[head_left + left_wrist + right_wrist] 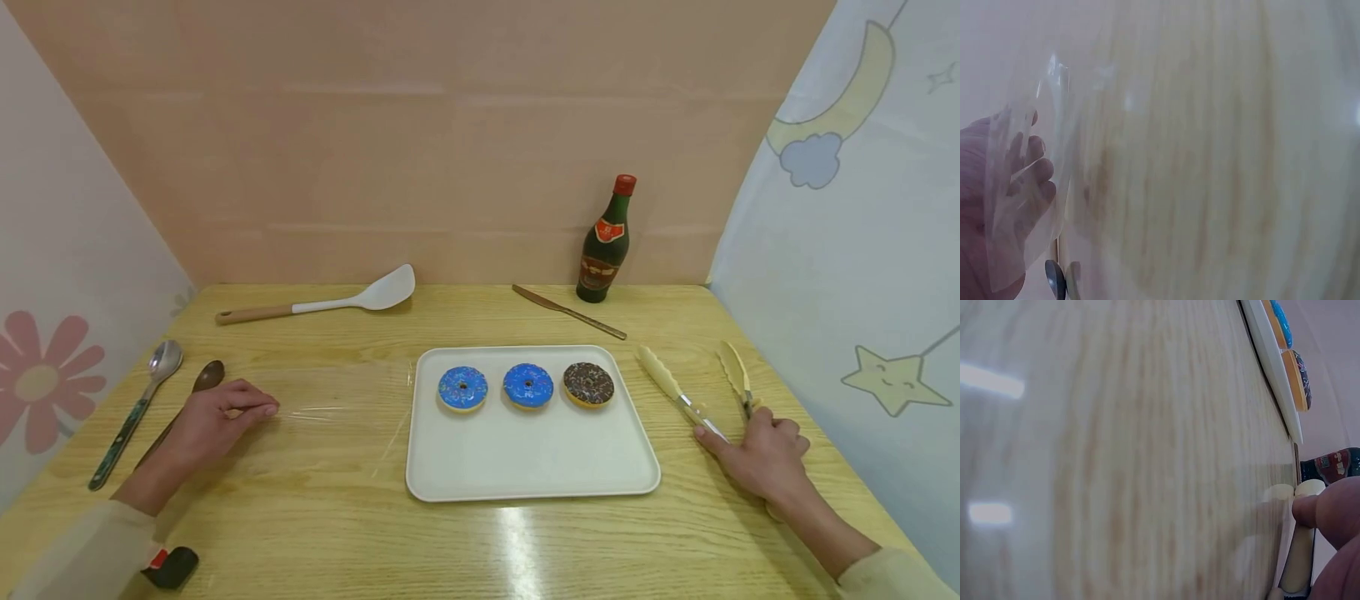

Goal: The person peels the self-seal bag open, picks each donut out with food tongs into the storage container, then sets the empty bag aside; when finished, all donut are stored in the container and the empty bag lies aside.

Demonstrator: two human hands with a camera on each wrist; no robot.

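My left hand (pixel 213 421) pinches the edge of a clear plastic sheet or bag (pixel 337 408), which stretches over the table toward the tray; its exact kind is hard to tell. In the left wrist view the see-through plastic (pixel 1054 125) hangs in front of the curled fingers. At the right, my right hand (pixel 768 458) grips a pair of tongs (pixel 667 379) with cream tips, their arms spread apart beside the tray. On the white tray (pixel 532 467) sit two blue-iced donuts (pixel 462 388) and a chocolate-iced donut (pixel 588 384) in a row.
A white spatula (pixel 386 290) with a wooden handle lies at the back left. Behind the tray are a brown knife (pixel 570 312) and a standing green bottle (pixel 604 246). A green-handled spoon (pixel 135 417) and a brown spoon (pixel 207 377) lie near the left arm.
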